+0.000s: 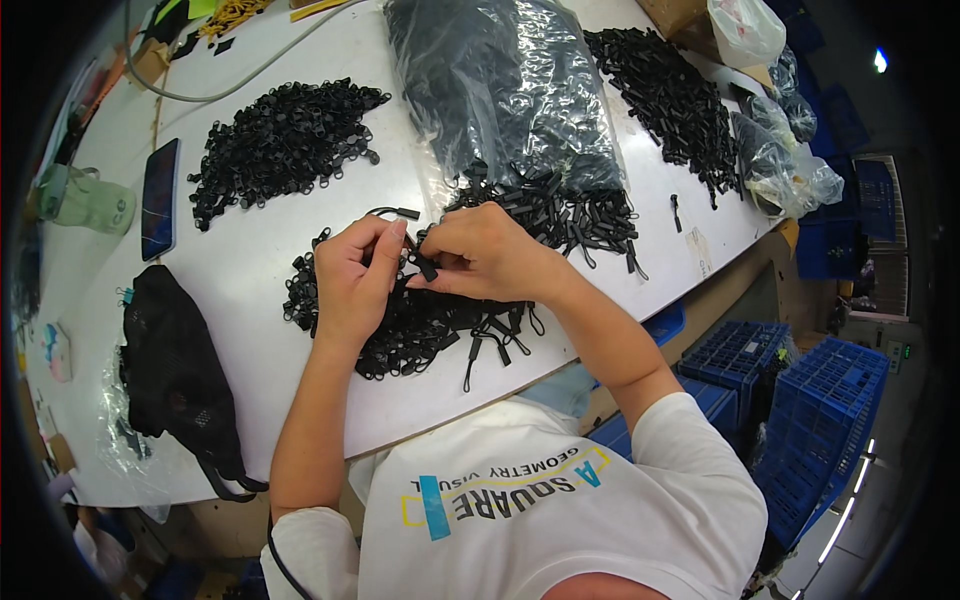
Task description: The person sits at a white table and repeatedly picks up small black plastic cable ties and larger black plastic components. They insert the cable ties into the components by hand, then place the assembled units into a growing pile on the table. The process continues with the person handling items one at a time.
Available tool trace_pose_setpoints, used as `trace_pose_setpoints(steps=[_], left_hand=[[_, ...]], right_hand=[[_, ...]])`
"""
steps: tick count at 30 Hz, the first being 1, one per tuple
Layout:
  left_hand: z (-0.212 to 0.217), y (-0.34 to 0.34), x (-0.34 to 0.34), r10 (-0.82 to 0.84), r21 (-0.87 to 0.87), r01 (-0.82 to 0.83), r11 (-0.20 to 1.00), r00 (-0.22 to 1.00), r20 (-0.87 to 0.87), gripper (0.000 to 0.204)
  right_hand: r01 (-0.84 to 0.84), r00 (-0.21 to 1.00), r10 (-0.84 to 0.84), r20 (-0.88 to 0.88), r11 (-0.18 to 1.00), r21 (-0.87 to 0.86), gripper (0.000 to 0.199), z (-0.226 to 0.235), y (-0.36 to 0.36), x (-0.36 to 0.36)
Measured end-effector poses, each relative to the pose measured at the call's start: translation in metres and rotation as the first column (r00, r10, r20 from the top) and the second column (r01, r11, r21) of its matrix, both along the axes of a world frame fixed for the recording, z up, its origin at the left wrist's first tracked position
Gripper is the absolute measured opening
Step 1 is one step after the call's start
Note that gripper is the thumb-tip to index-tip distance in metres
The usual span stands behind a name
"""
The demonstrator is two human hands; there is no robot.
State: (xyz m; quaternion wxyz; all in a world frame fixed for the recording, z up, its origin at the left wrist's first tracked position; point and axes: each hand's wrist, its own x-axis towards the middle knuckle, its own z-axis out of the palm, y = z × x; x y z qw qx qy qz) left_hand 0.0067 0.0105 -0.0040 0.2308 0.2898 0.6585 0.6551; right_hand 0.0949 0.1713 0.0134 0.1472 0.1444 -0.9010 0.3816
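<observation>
I see both hands, left hand (352,278) and right hand (478,252), with fingers pinching one black zipper pull (422,266); four loose black heaps and one phone (160,198) lie on the tabletop (250,270).

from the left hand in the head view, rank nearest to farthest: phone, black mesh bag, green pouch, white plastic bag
1. Phone: up and to the left of the left hand, lying flat on the table.
2. Black mesh bag: lower left, near the table edge.
3. Green pouch: far left, beyond the phone.
4. White plastic bag: top right corner.
</observation>
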Motion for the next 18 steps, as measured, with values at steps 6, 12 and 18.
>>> trace_pose_setpoints(steps=[6, 12, 18], left_hand=[[0.001, 0.000, -0.001, 0.018, 0.011, -0.018, 1.000, 1.000, 0.011, 0.016], [0.001, -0.003, -0.003, 0.049, 0.035, -0.053, 0.998, 0.994, 0.100, 0.012], [0.017, -0.009, -0.007, -0.094, 0.026, 0.113, 0.993, 0.912, -0.399, 0.022]], right_hand=[[0.057, 0.998, -0.056, 0.020, 0.998, -0.037, 0.019, 0.002, -0.004, 0.000], [0.091, 0.991, -0.085, 0.101, 0.994, -0.061, 0.014, 0.010, -0.002, 0.001], [0.086, 0.974, -0.007, 0.228, 0.936, -0.342, 0.021, 0.018, 0.000, 0.002]])
